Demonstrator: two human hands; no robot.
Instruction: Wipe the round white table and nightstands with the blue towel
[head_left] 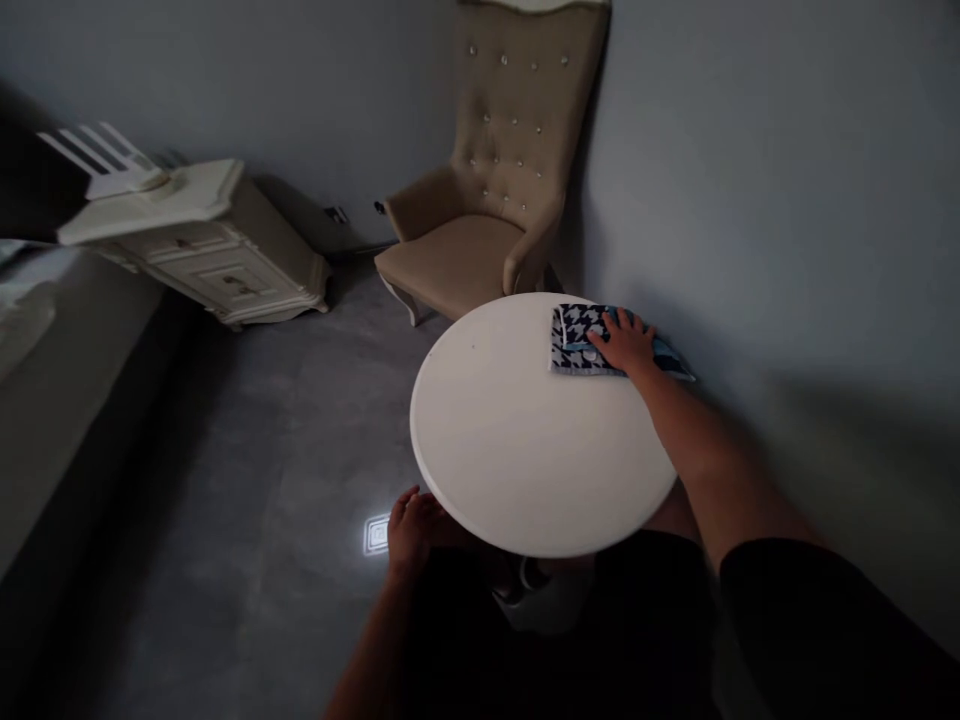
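On the far right part of a round white table lies a folded cloth with a dark and white houndstooth pattern and some blue. My right hand rests flat on top of the cloth, fingers spread, pressing it against the tabletop. Part of the cloth is hidden beneath the palm. My left hand hangs beside the table's near left edge, with its fingers loosely bent and apart; nothing shows in it. Whether it touches the rim I cannot tell.
A beige tufted armchair stands just behind the table. A grey wall runs close along the right. At the left are a cream bedside cabinet, with a white slatted object on it, and a bed's side.
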